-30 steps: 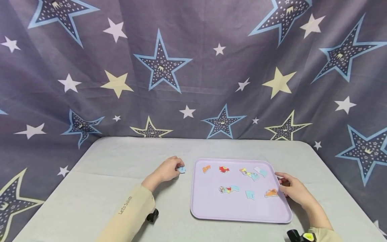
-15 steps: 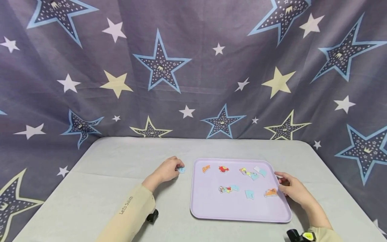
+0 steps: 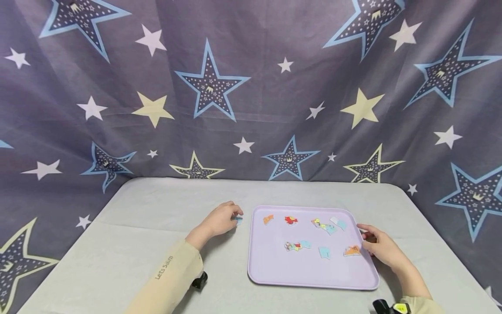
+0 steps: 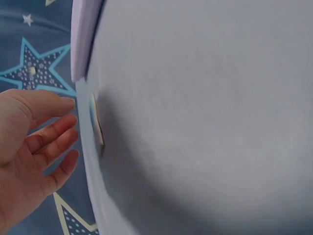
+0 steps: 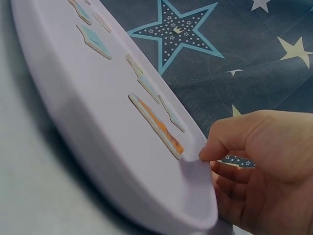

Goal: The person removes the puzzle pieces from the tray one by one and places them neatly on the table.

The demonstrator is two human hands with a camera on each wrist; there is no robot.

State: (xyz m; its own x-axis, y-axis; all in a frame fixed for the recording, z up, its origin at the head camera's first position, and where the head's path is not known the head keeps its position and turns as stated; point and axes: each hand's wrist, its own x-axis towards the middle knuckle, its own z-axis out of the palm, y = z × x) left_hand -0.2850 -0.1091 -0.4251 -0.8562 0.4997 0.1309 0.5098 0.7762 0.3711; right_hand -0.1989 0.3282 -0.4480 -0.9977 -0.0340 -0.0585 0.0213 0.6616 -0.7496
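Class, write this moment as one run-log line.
left hand: beside blue piece, not gripping | blue piece: on table | right hand: holds tray edge | other pieces: on tray

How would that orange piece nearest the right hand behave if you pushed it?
The orange piece is probably stiff: its edge looks straight. Lying flat, it should slide rather than roll, and the raised tray rim might stop it.

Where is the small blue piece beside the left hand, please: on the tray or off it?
Off the tray: the head view shows the blue piece on the table, apart from the tray's rim.
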